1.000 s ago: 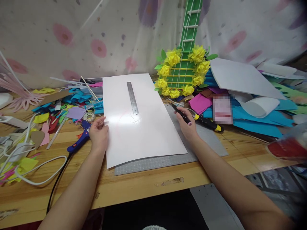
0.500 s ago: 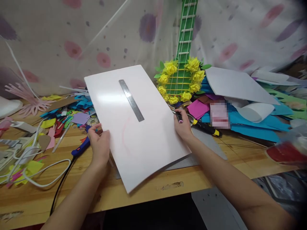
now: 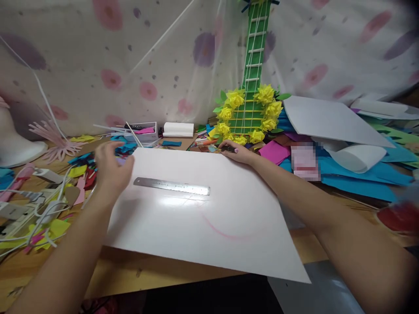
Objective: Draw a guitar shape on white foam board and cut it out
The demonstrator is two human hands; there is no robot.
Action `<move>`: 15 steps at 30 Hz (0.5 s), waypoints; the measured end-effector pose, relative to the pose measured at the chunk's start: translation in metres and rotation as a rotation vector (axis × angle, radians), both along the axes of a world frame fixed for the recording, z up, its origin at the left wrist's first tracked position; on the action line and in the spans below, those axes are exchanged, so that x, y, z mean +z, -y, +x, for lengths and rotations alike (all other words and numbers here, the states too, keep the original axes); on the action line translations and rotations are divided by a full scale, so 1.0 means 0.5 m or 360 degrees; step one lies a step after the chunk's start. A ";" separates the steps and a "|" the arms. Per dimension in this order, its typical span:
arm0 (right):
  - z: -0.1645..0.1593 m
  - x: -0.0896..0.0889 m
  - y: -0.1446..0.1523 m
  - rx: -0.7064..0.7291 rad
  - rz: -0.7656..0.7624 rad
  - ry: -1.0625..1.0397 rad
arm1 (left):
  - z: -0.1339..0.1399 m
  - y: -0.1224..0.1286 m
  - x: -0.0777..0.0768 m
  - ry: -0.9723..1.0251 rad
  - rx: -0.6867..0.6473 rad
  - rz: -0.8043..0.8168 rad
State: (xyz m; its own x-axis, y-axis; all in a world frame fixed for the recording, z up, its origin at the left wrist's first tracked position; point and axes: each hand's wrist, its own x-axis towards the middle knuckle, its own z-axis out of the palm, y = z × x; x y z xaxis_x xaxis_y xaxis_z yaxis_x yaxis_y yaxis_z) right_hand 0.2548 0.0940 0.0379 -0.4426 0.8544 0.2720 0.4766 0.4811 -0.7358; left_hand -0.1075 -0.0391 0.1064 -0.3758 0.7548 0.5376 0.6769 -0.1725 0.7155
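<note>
- Step in hand, as I judge it: placing the sheet (image 3: 183,235), which lies askew, its near right corner jutting past the bench (image 3: 121,270).
- Left hand (image 3: 113,168): grip wide, beside the sheet's left edge; contact unclear.
- Right hand (image 3: 240,153): grip closed round the pen (image 3: 233,149), at the far edge.
- Next move probably calls for steadying the sheet, lest the loose ruler (image 3: 172,186) on it slide.

Both hands (image 3: 113,170) are bare, joined to smooth, uncovered forearms (image 3: 304,209) that widen away from them.
</note>
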 end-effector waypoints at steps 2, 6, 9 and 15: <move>-0.016 0.001 -0.016 0.0054 -0.0054 0.0019 | 0.032 -0.033 0.008 -0.0270 -0.0182 -0.0219; -0.048 0.010 -0.033 0.0138 -0.0061 0.0065 | 0.109 -0.049 0.012 -0.0622 -0.0945 -0.0660; -0.061 0.016 -0.038 0.0119 -0.0008 0.0186 | 0.152 -0.020 0.012 -0.0982 -0.1346 -0.0954; -0.073 0.002 -0.050 0.0028 0.0130 0.0371 | 0.168 0.002 -0.013 -0.1393 -0.1200 -0.1061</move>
State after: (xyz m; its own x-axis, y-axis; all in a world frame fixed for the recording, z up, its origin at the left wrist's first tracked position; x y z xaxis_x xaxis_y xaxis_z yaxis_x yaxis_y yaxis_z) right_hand 0.2184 0.1190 0.0388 -0.5160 0.8254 0.2289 0.6198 0.5442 -0.5654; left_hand -0.0234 -0.0403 0.0997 0.5242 0.8355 -0.1647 0.8481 -0.4946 0.1901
